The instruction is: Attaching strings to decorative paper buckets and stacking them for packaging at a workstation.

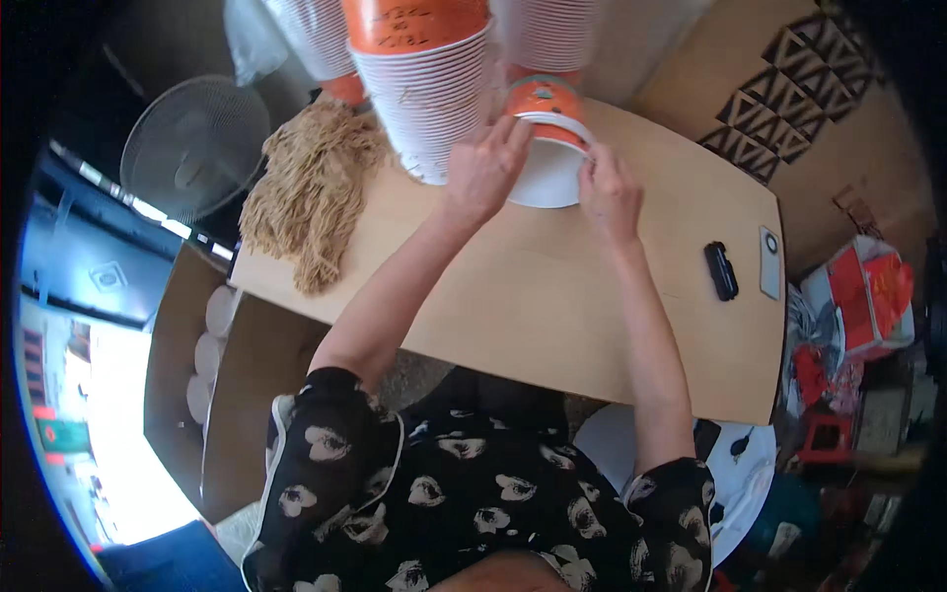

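Observation:
Two paper buckets, orange outside and white inside, stand out here. One of them, an open bucket (pixel 546 178), lies on its side at the back of the table with its mouth toward me. My left hand (pixel 485 166) is closed, its fingertips pinching the upper left of the bucket's rim. On the right edge of the rim, my right hand (pixel 611 192) is closed too, thumb and fingers gripping it. Whether either hand also holds a thin cord is too small to tell. Just left of my left hand rises a tall stack of nested buckets (pixel 424 89) with white rims.
A heap of tan cords (pixel 311 187) lies at the table's left. More bucket stacks (pixel 552 35) stand behind. On the right of the wooden table (pixel 513 296) are a black object (pixel 721 271) and a pale flat strip (pixel 769 262). A fan (pixel 195 148) stands beyond the left edge.

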`<state>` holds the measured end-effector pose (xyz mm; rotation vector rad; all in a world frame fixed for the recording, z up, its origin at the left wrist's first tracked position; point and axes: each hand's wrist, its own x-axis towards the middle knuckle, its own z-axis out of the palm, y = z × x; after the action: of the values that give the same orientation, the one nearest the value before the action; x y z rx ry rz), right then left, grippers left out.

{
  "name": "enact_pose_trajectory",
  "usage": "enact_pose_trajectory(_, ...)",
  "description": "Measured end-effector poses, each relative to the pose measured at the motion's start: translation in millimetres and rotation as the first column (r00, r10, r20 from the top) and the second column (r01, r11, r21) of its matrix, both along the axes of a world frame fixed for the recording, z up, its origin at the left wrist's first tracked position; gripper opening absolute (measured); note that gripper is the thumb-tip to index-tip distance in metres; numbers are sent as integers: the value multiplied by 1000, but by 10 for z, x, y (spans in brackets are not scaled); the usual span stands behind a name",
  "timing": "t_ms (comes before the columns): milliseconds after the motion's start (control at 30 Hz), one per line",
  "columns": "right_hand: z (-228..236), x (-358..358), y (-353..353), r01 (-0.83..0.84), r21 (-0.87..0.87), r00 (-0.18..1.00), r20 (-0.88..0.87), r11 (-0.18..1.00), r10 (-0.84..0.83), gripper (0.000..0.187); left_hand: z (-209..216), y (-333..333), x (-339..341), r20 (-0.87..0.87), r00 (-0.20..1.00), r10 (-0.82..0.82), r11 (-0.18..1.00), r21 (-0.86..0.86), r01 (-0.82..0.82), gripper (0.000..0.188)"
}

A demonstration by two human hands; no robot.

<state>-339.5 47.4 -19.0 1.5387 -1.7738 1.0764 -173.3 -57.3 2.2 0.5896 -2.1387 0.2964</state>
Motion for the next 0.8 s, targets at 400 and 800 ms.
enact_pose_trajectory(400,112,195,225,-289,76,913,321,954,251,16,-25,178,341,-11,999,41,966,255,-37,31)
enact_pose_trajectory(800,407,675,849,-349,455,756,653,819,-41,15,-506,175,2328,-300,937,178,570,808,150,18)
